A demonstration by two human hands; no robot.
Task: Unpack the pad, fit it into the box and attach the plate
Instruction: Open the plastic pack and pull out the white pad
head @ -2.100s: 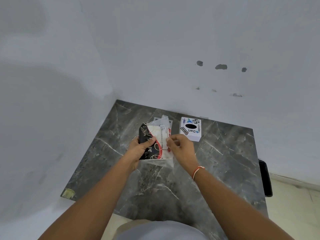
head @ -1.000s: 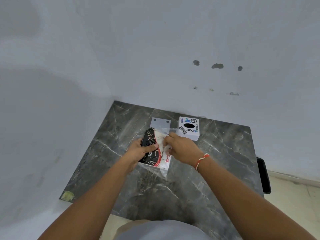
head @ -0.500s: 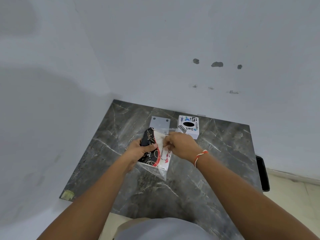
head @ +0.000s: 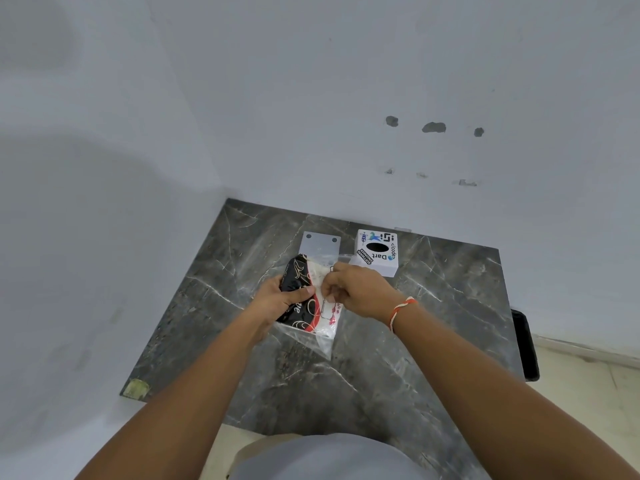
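The pad pack (head: 306, 315), black, red and white in a clear plastic wrapper, is held just above the dark marble table (head: 433, 323). My left hand (head: 277, 299) grips its black left side, thumb across the front. My right hand (head: 356, 289) pinches the wrapper at the pack's upper right. Behind them a grey plate (head: 320, 245) with two holes lies flat. To its right stands a white box (head: 377, 252) with stickers and a black oval opening on top.
White walls close the table in at the left and back. A black object (head: 524, 344) hangs off the table's right edge. A yellowish patch (head: 135, 389) marks the near left corner.
The pack has dropped lower, uncovering the grey plate behind it. My right hand shifted from the pack's right edge to its upper right, and the wrapper's loose end now hangs below.
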